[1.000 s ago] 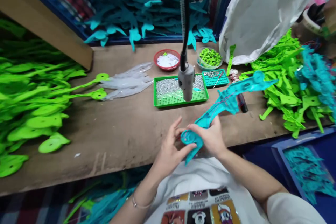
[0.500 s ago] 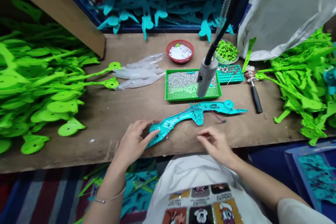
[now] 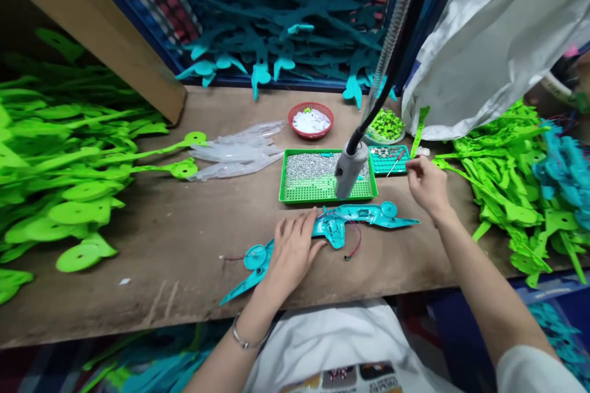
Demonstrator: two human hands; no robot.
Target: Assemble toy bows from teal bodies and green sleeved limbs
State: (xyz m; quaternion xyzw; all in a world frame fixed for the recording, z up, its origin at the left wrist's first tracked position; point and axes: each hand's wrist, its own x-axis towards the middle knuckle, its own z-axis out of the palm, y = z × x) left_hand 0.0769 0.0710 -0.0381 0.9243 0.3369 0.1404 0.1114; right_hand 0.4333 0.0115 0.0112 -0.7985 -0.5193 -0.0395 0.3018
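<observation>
A long teal bow-shaped plastic shell (image 3: pixel 334 230) lies hollow side up on the table, thin wires along it. My left hand (image 3: pixel 292 249) rests across its left-middle part, fingers stretched out over it and thumb apart. Beyond that hand, the shell's round disc (image 3: pixel 255 256) and pointed end show. One red wire (image 3: pixel 354 245) loops out on the near side, and another wire end sticks out at the left. My right hand (image 3: pixel 428 185) is at the right, fingers curled together near a pale crumpled bit (image 3: pixel 423 151). What its fingers hold, if anything, is hidden.
A green tray (image 3: pixel 328 199) of small silvery pieces stands behind the shell, under a hanging grey tool (image 3: pixel 351 169). Around it are a red basket (image 3: pixel 311 130), a teal tray (image 3: pixel 389 167) and clear plastic strips (image 3: pixel 239 153). Lime-green parts (image 3: pixel 74 178) pile up on both sides.
My left hand has moved right, from the shell's left end onto its body. My right hand has moved right and away from me, over where the black-handled tool lay. The view has tilted.
</observation>
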